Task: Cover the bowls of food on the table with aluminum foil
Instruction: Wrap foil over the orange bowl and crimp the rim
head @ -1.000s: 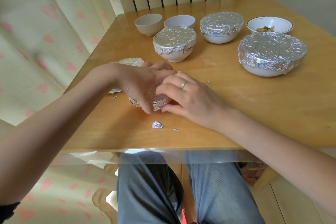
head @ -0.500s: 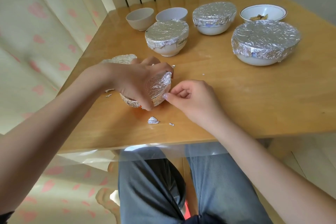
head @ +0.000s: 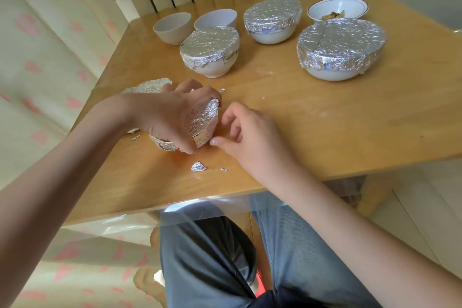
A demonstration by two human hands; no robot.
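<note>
Head view: my left hand [head: 172, 117] grips the small foil-wrapped bowl [head: 200, 125] and tips it on its edge near the front of the wooden table [head: 325, 132], so the folded foil rim faces my right hand [head: 250, 137]; that hand holds nothing, its fingers loosely curled, thumb tip just beside the lower foil edge, placed, I judge, to pinch the loose fold down tight. A spare crumpled foil sheet [head: 150, 86] lies behind my left wrist, within reach; torn foil scraps [head: 198, 166] sit in front of the bowl. Further back stand three bowls already covered: the labelled bowl [head: 210, 51], the middle covered bowl [head: 272, 19] and the large covered bowl [head: 341, 47]. The rimmed bowl of food [head: 337, 10] at the far right is open and, I think, next; two small cups [head: 172, 27] beside it look empty, though I cannot see fully inside.
</note>
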